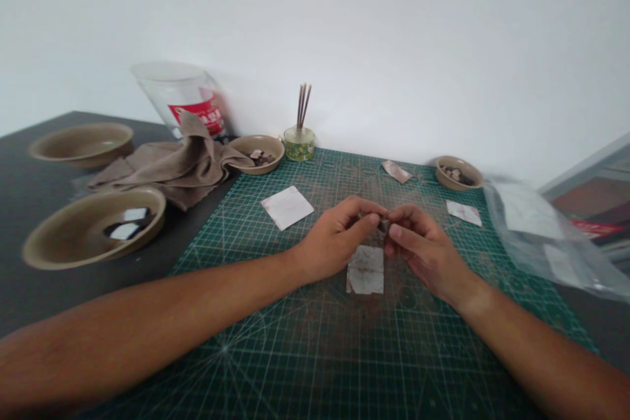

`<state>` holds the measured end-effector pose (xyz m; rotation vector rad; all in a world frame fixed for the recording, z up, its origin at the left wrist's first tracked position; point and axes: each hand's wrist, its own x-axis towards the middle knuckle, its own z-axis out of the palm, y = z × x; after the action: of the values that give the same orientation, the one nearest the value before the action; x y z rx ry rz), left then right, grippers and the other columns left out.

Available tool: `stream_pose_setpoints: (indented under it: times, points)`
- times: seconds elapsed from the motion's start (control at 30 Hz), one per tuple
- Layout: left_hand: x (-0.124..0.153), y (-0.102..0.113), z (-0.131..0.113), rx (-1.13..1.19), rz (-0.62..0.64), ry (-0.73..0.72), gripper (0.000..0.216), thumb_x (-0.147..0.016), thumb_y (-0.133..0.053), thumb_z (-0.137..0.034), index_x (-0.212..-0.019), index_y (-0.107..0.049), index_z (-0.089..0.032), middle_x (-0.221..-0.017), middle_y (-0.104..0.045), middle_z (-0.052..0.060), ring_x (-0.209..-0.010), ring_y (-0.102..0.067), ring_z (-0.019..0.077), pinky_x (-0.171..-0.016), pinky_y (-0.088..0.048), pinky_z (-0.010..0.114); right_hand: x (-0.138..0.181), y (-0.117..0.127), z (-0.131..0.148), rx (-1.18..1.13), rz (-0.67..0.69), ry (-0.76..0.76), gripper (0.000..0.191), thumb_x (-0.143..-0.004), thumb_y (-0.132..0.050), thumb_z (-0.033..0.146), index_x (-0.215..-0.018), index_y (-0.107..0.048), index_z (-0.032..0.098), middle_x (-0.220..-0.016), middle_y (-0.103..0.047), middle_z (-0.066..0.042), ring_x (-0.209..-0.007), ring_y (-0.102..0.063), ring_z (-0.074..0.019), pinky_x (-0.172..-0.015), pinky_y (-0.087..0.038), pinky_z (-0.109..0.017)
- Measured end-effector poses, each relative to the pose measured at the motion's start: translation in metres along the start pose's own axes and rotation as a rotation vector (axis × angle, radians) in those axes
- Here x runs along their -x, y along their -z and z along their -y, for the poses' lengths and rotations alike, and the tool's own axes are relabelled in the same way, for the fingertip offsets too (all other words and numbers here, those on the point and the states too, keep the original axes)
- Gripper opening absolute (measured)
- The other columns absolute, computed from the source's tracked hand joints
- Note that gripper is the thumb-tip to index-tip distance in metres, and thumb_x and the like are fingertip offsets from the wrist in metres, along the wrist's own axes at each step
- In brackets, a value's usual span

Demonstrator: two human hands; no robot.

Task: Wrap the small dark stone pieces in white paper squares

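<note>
My left hand (344, 235) and my right hand (423, 246) meet above the green cutting mat (305, 348), their fingertips pinched together. Between them is a small dark piece (383, 225), mostly covered by fingers; its kind is too small to make out. Just below the hands lies a stained, creased whitish square (365, 270) on the mat. A cleaner white square (287, 207) rests to the left of my left hand. Beyond my right hand are a smudged white rectangle (464, 212) and a curled, stained scrap (396, 171).
Small bowls with dark and pale bits stand at back right (459, 174) and back left (256, 154). Leftward are a bowl holding water (93, 226), another bowl (81, 144), a brown cloth (172, 167), a clear tub (180, 95) and a stick-filled jar (299, 144). Rightward lies a plastic bag (556, 236).
</note>
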<state>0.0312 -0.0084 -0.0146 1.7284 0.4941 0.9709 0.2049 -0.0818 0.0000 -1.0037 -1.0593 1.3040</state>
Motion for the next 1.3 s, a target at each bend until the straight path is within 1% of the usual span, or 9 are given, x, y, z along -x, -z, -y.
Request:
stream_pose_setpoints:
  times: [0.13, 0.23, 0.3, 0.43, 0.53, 0.7, 0.93, 1.1, 1.3]
  points:
    - [0.002, -0.002, -0.003, 0.02, -0.041, -0.013, 0.026, -0.096, -0.057, -0.036, -0.116, -0.06, -0.019, -0.085, -0.063, 0.001, -0.076, -0.06, 0.0126, -0.066, -0.05, 0.024, 0.004, -0.002, -0.001, 0.336, -0.118, 0.25, 0.018, -0.086, -0.072, 0.028, -0.101, -0.062, 0.028, -0.102, -0.065, 0.0, -0.068, -0.059, -0.0114, -0.061, -0.048, -0.027]
    - [0.004, -0.001, -0.009, -0.105, -0.048, -0.112, 0.019, -0.095, -0.06, -0.03, -0.11, -0.063, -0.02, -0.09, -0.063, 0.001, -0.079, -0.06, 0.0124, -0.07, -0.05, 0.025, 0.007, -0.004, -0.001, 0.541, -0.178, 0.333, 0.022, -0.087, -0.071, 0.027, -0.106, -0.062, 0.029, -0.092, -0.064, 0.0, -0.068, -0.056, -0.0135, -0.06, -0.045, -0.028]
    - [0.005, 0.0, -0.013, -0.191, -0.044, -0.176, 0.013, -0.092, -0.063, -0.026, -0.104, -0.065, -0.019, -0.095, -0.064, 0.002, -0.085, -0.061, 0.0133, -0.076, -0.051, 0.026, 0.009, -0.005, -0.001, 0.6, -0.189, 0.342, 0.022, -0.088, -0.069, 0.027, -0.109, -0.061, 0.03, -0.084, -0.062, 0.001, -0.066, -0.054, -0.0136, -0.058, -0.044, -0.028]
    - [0.005, 0.0, -0.014, -0.228, -0.061, -0.209, 0.012, -0.091, -0.063, -0.019, -0.103, -0.067, -0.02, -0.097, -0.067, 0.002, -0.092, -0.064, 0.0137, -0.082, -0.051, 0.026, 0.008, -0.005, -0.001, 0.661, -0.19, 0.367, 0.022, -0.09, -0.066, 0.028, -0.111, -0.058, 0.029, -0.083, -0.059, 0.002, -0.066, -0.053, -0.0131, -0.059, -0.044, -0.028]
    - [0.005, -0.001, -0.012, -0.231, -0.053, -0.185, 0.015, -0.091, -0.063, -0.018, -0.106, -0.067, -0.021, -0.099, -0.069, 0.001, -0.092, -0.065, 0.0128, -0.081, -0.051, 0.024, 0.008, -0.004, -0.002, 0.719, -0.193, 0.413, 0.022, -0.09, -0.066, 0.027, -0.111, -0.058, 0.029, -0.086, -0.058, 0.001, -0.068, -0.054, -0.0133, -0.062, -0.045, -0.028]
    - [0.005, -0.003, -0.013, -0.225, -0.076, -0.126, 0.011, -0.092, -0.062, -0.02, -0.101, -0.069, -0.02, -0.095, -0.07, 0.001, -0.088, -0.066, 0.0131, -0.079, -0.052, 0.024, 0.006, -0.002, -0.004, 0.782, -0.179, 0.492, 0.023, -0.09, -0.065, 0.023, -0.111, -0.058, 0.028, -0.096, -0.058, 0.001, -0.072, -0.055, -0.0123, -0.064, -0.047, -0.028]
    - [0.007, -0.003, -0.011, -0.228, -0.067, -0.1, 0.009, -0.094, -0.06, -0.024, -0.1, -0.065, -0.02, -0.096, -0.069, 0.001, -0.088, -0.065, 0.0138, -0.08, -0.051, 0.026, 0.008, -0.003, -0.001, 0.801, -0.126, 0.504, 0.027, -0.091, -0.062, 0.02, -0.116, -0.057, 0.029, -0.102, -0.055, 0.0, -0.073, -0.055, -0.0112, -0.065, -0.048, -0.029]
    - [0.008, -0.003, -0.011, -0.237, -0.054, -0.093, 0.008, -0.096, -0.056, -0.024, -0.1, -0.061, -0.019, -0.096, -0.067, 0.001, -0.089, -0.063, 0.0138, -0.078, -0.05, 0.027, 0.008, -0.003, 0.0, 0.844, -0.083, 0.532, 0.034, -0.09, -0.061, 0.016, -0.121, -0.057, 0.03, -0.11, -0.054, -0.002, -0.081, -0.057, -0.0123, -0.071, -0.05, -0.03]
    - [0.008, -0.004, -0.013, -0.23, -0.062, -0.122, 0.004, -0.096, -0.054, -0.021, -0.096, -0.057, -0.018, -0.096, -0.064, 0.001, -0.091, -0.061, 0.0134, -0.082, -0.048, 0.028, 0.007, -0.003, -0.001, 0.864, -0.071, 0.538, 0.035, -0.092, -0.059, 0.015, -0.123, -0.056, 0.03, -0.112, -0.053, -0.003, -0.082, -0.057, -0.0124, -0.073, -0.051, -0.03]
